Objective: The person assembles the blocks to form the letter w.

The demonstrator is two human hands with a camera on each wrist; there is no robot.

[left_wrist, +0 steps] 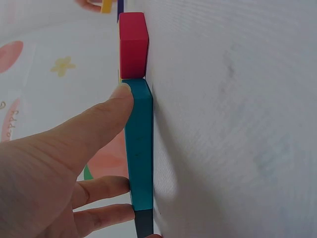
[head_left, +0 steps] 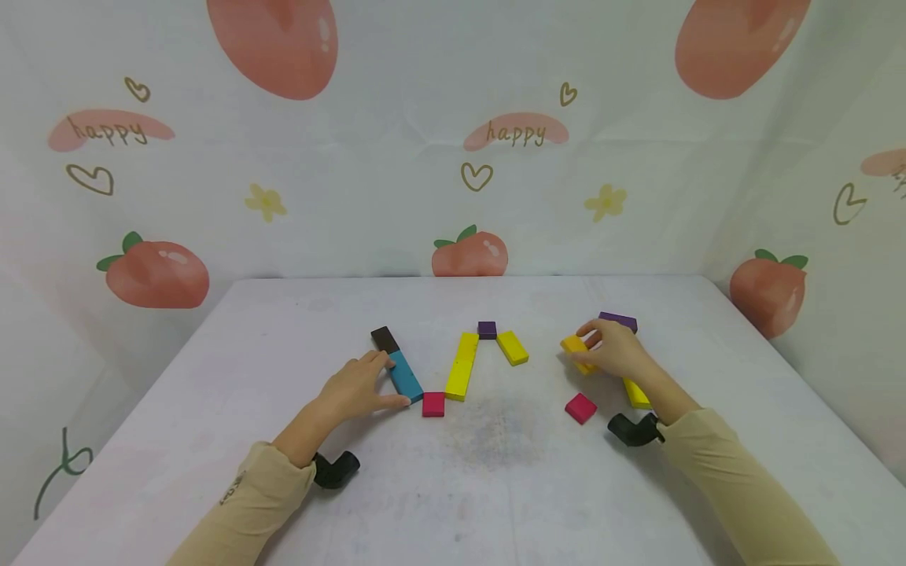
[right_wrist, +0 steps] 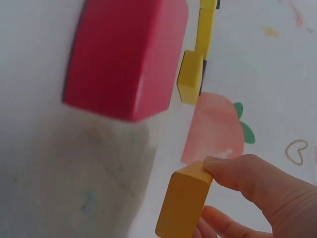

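Note:
My left hand [head_left: 357, 387] rests along a blue block [head_left: 405, 376], its thumb at the near end and its fingertips [left_wrist: 121, 184] at the side by the far end. Against that far end lies a black block [head_left: 384, 339]. A red block [head_left: 433, 405] sits at the near end, beside the thumb. My right hand [head_left: 614, 351] pinches an orange-yellow block [right_wrist: 183, 203] between thumb and fingers. Closer to me than that hand, a second red block [head_left: 580, 408] lies turned at an angle. Beyond it is a long purple block [head_left: 618, 321], and a yellow block [head_left: 636, 393] is partly hidden by the right wrist.
Yellow blocks [head_left: 462, 366] form a slanted line in the middle, up from the red block. A small purple block [head_left: 487, 330] tops it, with another yellow block [head_left: 513, 347] slanting down on its right. The white table [head_left: 453, 503] backs onto a fruit-patterned cloth [head_left: 382, 181].

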